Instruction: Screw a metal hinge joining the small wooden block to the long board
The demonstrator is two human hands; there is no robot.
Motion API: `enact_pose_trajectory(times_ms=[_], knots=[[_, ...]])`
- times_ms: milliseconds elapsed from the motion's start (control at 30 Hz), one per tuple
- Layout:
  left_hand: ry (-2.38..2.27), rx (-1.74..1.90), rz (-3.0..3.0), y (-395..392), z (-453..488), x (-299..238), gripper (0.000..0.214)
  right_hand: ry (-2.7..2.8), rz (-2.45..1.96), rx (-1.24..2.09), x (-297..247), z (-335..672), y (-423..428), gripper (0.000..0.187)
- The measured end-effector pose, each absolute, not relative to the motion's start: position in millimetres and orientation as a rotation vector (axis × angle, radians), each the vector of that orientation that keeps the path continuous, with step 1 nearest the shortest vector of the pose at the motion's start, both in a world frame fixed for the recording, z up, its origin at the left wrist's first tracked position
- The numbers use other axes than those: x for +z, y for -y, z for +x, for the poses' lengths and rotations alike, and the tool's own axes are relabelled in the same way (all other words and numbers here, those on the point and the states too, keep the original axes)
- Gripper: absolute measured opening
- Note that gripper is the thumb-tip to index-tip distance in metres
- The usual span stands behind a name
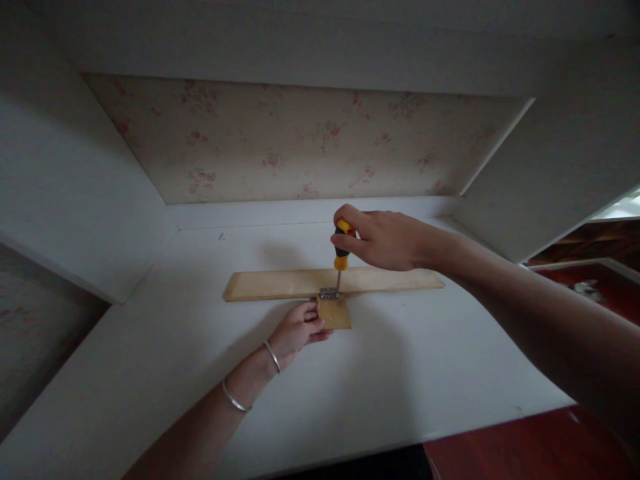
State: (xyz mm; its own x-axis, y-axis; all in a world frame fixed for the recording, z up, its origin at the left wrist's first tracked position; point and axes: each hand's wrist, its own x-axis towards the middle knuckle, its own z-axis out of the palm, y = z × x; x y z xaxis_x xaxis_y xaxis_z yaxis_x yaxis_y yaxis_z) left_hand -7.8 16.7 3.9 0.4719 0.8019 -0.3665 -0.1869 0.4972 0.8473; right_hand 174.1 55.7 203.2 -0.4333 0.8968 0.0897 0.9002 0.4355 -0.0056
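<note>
A yellow and black screwdriver [341,248] stands nearly upright in my right hand [383,237], whose fingers wrap round its handle. Its tip meets the right side of a small metal hinge [329,293]. The hinge lies where a long wooden board [275,285] and a small square wooden block [335,315] come together. My left hand [300,328] is closed on the left edge of the block, thumb on top. The screw under the tip is too small to make out.
Everything rests on a white surface [200,347] with white panels at both sides and floral wallpaper [300,147] behind. A tiny dark piece [221,237] lies at the back left. Reddish floor [530,443] shows beyond the front right edge.
</note>
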Motion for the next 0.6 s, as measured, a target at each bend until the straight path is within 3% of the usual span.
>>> enact_pose_trajectory(times_ms=[200,433,600], knots=[[-0.909,0.722,0.814,-14,-4,3,0.030,2.600,-1.689,-0.372,213,165,-62,0.056],[-0.925,0.724,0.817,-12,-3,6,0.029,2.766,-1.609,-0.198,218,168,-59,0.040],[-0.909,0.721,0.834,-13,-4,5,0.029,2.734,-1.714,-0.395,224,165,-62,0.055]])
